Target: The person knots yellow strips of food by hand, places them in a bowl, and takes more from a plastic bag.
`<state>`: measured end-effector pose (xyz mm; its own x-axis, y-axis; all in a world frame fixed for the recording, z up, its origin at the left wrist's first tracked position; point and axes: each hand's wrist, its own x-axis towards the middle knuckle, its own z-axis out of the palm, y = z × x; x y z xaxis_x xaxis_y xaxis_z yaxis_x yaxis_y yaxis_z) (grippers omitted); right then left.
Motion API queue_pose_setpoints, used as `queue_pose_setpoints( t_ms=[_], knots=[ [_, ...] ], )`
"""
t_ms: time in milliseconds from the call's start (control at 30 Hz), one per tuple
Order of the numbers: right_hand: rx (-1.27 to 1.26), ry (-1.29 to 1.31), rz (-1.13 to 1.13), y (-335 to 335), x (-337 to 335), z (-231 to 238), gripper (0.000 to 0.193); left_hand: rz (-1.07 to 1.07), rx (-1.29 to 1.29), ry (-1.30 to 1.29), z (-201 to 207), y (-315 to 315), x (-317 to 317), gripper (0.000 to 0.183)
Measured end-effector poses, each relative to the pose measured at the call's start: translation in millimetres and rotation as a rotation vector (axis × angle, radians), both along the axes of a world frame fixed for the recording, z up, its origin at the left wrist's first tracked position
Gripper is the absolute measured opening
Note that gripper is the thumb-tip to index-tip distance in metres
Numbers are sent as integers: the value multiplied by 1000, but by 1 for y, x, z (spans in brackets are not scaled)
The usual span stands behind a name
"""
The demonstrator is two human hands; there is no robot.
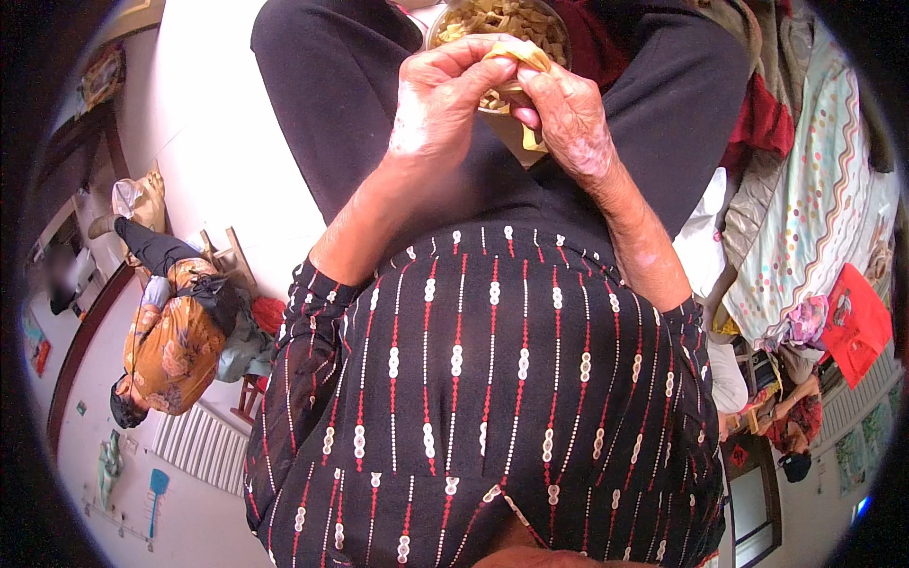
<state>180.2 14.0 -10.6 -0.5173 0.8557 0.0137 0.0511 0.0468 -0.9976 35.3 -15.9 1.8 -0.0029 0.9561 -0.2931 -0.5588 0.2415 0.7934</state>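
Above my lap, my left hand (436,104) and my right hand (573,118) meet, both closed in a pinch on a pale yellow, flexible strip (523,54). The strip bends between the thumbs and fingertips; its exact kind is unclear. A yellow end (532,140) hangs below my right hand, and I cannot tell whether it belongs to the same strip. Just beyond and beneath the fingers, a round container holds many yellowish folded pieces (497,17). My hands hide part of its near side. It stands between my spread legs in dark trousers (327,71).
At left, a person in an orange floral top (185,331) sits by a wooden stool (237,260). Dotted pale cloth (800,208) and a red bag (857,327) lie to the right, with another person (795,421) beyond. White floor (208,76) stretches left of my legs.
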Motion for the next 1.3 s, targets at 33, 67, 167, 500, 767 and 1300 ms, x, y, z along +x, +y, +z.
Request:
queue_pose_setpoints(
  t_ms=[33, 67, 167, 500, 767, 1300],
  knots=[
    [28, 3, -2, 0, 0, 0, 29, 13, -2, -14, 2, 0, 1, 22],
    [54, 6, -4, 0, -1, 3, 29, 28, -5, -28, 4, 0, 2, 23],
    [-201, 21, -5, -2, 1, 19, 28, -4, -51, -142, 9, 2, 0, 25],
    [2, 38, 4, -12, 5, 24, 26, -127, -20, -268, 26, -7, 4, 30],
    [798, -287, -86, -8, 7, 14, 15, -100, 145, 340, 15, -2, -1, 22],
    [976, -404, 217, 10, 36, 24, 30, -264, -138, -40, 21, -28, 2, 29]
  ],
)
